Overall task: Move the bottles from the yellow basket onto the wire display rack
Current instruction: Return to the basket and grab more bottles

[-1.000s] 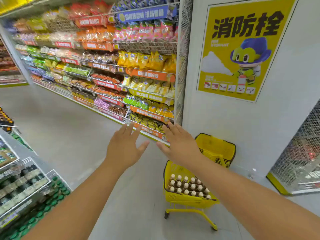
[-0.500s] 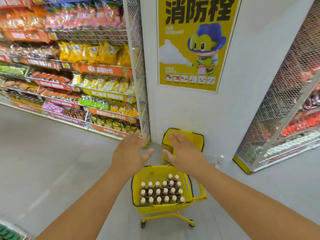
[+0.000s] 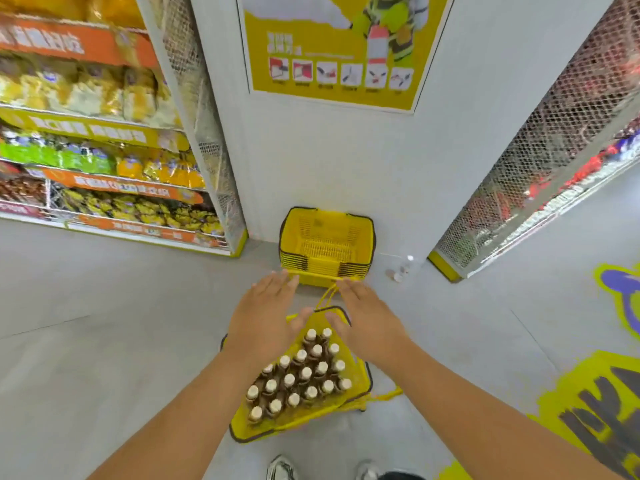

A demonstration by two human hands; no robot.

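Both grips (image 3: 266, 317) flat above bottles (image 3: 298, 379).

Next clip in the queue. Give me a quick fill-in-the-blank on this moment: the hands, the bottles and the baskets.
1. The bottles with pale caps stand inside a basket coloured ____.
2. The left hand and right hand hover over them with fingers straight, holding ____.
3. The stack of empty baskets sits on the floor against the ____.
4. Of the rack at the right, the side panel is made of wire ____.

Missing words: yellow; nothing; wall; mesh
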